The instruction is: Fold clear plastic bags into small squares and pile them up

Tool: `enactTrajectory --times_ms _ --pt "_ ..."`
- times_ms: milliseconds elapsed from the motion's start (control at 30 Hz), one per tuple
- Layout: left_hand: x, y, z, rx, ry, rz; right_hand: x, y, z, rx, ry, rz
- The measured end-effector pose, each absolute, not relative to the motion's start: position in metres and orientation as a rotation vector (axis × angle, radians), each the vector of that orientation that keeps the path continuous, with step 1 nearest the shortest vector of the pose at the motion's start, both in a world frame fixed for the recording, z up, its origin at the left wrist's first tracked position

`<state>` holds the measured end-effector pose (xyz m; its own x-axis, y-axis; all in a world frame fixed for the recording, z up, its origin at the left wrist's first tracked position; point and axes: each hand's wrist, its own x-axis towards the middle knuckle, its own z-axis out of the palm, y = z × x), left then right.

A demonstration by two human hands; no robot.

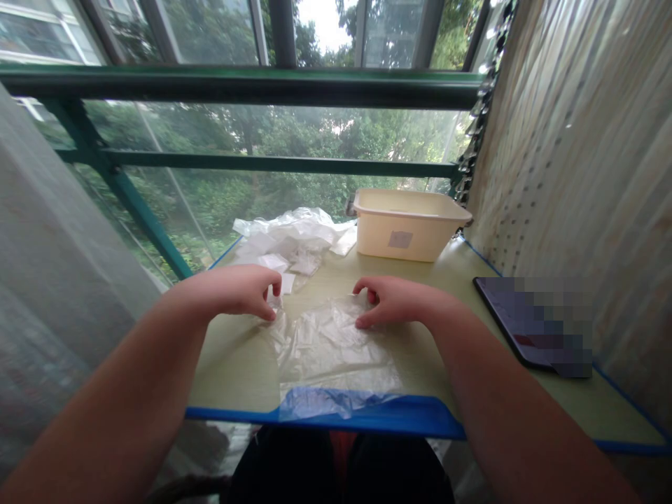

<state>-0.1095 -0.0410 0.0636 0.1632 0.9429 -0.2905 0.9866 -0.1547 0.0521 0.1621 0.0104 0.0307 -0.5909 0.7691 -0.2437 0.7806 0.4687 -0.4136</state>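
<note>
Railing: big green railing (252, 85) runs across behind everything, windows and trees past it, and a pale curtain (588, 140) hangs down the right side. Snug little spot tbh.

Counter: pale counter (231, 364) with a blue rim (425, 413), the person sitting right up against it, so everything's within easy reach I'd say.

Tub: cream tub (378, 238) parked upright at the far end, right of centre. My guess is it's back there to leave the near part free for working.

White heap: crumpled white plastic (291, 231) bunched just left of the tub, flat whitish bits at its near side. Looks shoved back out of the way, if you ask me.

Clear bag: wrinkly see-through bag (336, 343) flat on the counter between both hands, near edge lapping over the blue rim. Probably dead centre so both sides get equal reach.

Device: dark flat device (504, 315) lying off to the right, partly blurred, clear of the elbows' work.

Left hand: left hand (241, 288) half curled at the bag's left edge, thumb and fingertip apart, no grip I can see.

Right hand: right hand (396, 299) mirrors it on the right edge, loosely curled, gap showing.

Label: small paper label (400, 239) on the tub's front, unreadable from here.
</note>
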Motion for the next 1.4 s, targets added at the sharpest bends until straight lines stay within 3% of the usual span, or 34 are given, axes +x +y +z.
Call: enactTrajectory --times_ms 200,567,933,1133,1400 --pt "-0.106 -0.042 0.057 2.351 1.784 -0.276 0.163 0.010 0.031 1.522 2.619 -0.702" --pt "-0.086 -0.049 0.067 2.473 1.610 0.244 0.154 0.003 0.034 1.414 2.732 -0.765" --pt "-0.074 -0.044 0.060 1.864 1.344 0.348 0.162 0.005 0.041 1.441 2.693 -0.917" --pt "-0.077 -0.040 0.060 1.679 1.386 0.423 0.172 0.011 0.040 1.459 2.597 -0.898" --pt "-0.088 -0.023 0.055 1.675 1.699 0.814 0.169 0.012 0.035 1.543 2.657 -0.838"
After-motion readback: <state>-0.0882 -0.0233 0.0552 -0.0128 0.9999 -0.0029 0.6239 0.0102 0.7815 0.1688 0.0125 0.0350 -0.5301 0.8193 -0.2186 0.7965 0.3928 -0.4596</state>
